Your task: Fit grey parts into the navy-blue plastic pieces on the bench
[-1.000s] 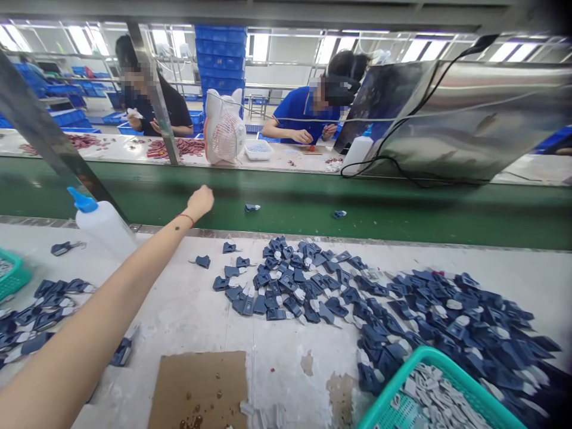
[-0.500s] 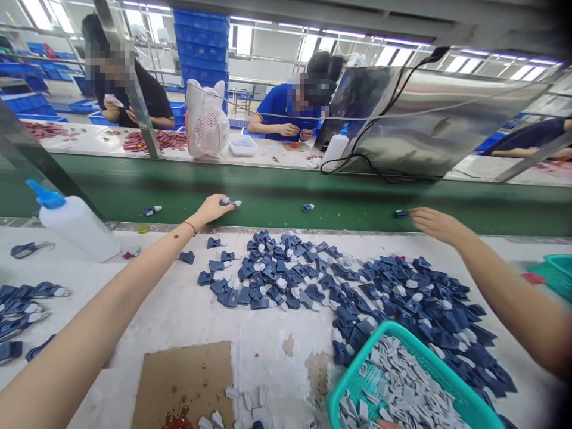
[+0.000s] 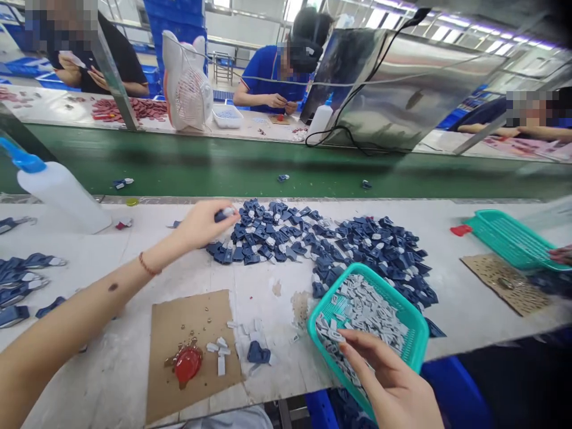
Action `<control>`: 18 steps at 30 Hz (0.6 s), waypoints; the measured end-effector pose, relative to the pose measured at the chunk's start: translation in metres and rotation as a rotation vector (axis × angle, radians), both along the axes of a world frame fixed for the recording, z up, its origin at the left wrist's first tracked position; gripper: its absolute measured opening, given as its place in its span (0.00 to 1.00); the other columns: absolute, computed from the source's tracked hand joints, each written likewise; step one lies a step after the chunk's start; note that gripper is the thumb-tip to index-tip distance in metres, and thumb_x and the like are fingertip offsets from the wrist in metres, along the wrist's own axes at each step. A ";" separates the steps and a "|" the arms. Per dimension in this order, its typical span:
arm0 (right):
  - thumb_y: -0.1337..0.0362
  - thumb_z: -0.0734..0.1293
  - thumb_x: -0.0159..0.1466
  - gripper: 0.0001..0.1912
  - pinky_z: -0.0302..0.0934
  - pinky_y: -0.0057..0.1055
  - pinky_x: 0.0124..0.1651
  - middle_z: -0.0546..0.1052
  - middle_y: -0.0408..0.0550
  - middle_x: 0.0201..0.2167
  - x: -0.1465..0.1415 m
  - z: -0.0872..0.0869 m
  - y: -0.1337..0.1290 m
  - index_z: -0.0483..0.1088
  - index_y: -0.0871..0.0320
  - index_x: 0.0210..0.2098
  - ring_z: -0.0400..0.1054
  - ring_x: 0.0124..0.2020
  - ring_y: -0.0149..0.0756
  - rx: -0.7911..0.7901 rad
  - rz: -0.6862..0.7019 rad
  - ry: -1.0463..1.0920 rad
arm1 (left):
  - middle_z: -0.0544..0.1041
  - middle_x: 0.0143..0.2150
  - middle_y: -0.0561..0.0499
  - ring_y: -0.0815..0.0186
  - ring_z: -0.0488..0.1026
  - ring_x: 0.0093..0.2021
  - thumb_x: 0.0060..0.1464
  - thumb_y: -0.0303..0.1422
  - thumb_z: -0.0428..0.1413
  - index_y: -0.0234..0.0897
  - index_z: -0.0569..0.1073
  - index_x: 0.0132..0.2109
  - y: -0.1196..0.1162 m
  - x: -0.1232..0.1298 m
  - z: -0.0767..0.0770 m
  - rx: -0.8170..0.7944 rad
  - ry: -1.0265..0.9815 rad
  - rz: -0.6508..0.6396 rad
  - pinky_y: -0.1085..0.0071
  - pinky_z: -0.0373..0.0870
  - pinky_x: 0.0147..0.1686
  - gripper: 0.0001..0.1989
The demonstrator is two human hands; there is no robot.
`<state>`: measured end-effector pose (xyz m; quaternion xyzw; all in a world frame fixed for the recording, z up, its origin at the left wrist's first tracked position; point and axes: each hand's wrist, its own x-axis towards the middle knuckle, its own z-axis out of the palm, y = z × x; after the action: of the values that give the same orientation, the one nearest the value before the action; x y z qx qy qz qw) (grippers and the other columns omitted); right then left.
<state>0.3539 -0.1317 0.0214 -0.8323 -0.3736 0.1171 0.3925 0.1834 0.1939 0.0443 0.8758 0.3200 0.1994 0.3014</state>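
My left hand (image 3: 201, 225) is closed round a navy plastic piece with a whitish tip (image 3: 223, 214), just left of a pile of similar navy pieces (image 3: 277, 232). Low at the right, my right hand (image 3: 388, 372) pinches a small light-grey plastic piece (image 3: 334, 333) between thumb and finger, above the near side of a teal basket (image 3: 422, 333). Many grey pieces (image 3: 370, 304) fill that basket. On a cardboard sheet (image 3: 214, 393) lie a red blob of glue-like stuff (image 3: 187, 364) and a few grey pieces. One navy piece (image 3: 258, 353) rests beside the cardboard.
A white bottle with a blue nozzle (image 3: 65, 196) stands at left, near more navy pieces (image 3: 22, 286). Beyond the table edge runs a green conveyor (image 3: 201, 167) carrying several navy pieces. Co-workers sit across it. A person's hand (image 3: 560, 255) touches another teal basket (image 3: 504, 235).
My left hand has drawn back from the conveyor with the navy piece. My right hand has risen from the basket with a grey piece. A co-worker's arm at right has withdrawn. The view has shifted.
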 end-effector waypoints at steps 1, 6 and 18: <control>0.49 0.69 0.59 0.16 0.72 0.22 0.35 0.82 0.48 0.34 -0.008 0.004 0.004 0.78 0.56 0.33 0.78 0.34 0.38 0.028 0.029 0.002 | 0.81 0.38 0.51 0.62 0.74 0.38 0.59 0.44 0.51 0.38 0.78 0.38 -0.024 -0.004 0.006 -0.071 -0.027 -0.044 0.71 0.67 0.41 0.16; 0.58 0.68 0.63 0.07 0.70 0.21 0.40 0.80 0.45 0.34 -0.046 0.021 0.024 0.76 0.53 0.34 0.76 0.36 0.33 0.147 0.267 -0.046 | 0.74 0.29 0.55 0.71 0.64 0.27 0.55 0.45 0.57 0.37 0.79 0.38 -0.126 -0.029 0.018 -0.924 -0.118 -0.297 0.75 0.59 0.27 0.15; 0.63 0.67 0.64 0.04 0.71 0.23 0.36 0.78 0.46 0.31 -0.105 0.009 0.046 0.75 0.54 0.36 0.75 0.33 0.34 0.095 0.640 0.087 | 0.78 0.34 0.53 0.66 0.71 0.38 0.53 0.36 0.62 0.36 0.78 0.35 -0.196 -0.102 -0.017 -1.042 -0.452 0.136 0.73 0.64 0.41 0.08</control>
<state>0.2493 -0.0852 0.0300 -0.6475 -0.6041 0.2526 0.3900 0.0809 -0.0026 0.0269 0.5246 0.3591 0.2167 0.7409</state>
